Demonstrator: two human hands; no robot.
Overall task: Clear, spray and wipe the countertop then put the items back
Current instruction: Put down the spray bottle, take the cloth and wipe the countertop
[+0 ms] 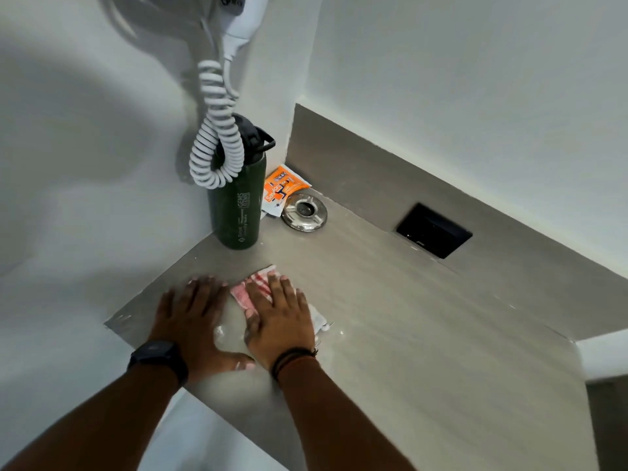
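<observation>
Head view: both hands flat, palms down, on grey countertop (pixel 390 300). Right hand (pixel 280 321) spread wide, pressing red-and-white cloth (pixel 253 294) onto the surface; cloth edges visible past fingertips and beside wrist. Left hand (pixel 190 317) spread wide, bare on the top just left of cloth, thumb reaching toward right wrist, motion-blurred. Beyond cloth, in wall corner: dark green bottle (pixel 238 212) upright, white coiled cord (pixel 217 141) hanging over it. Orange sachet (pixel 282 190) and steel ashtray (pixel 304 211) right of bottle, touching.
</observation>
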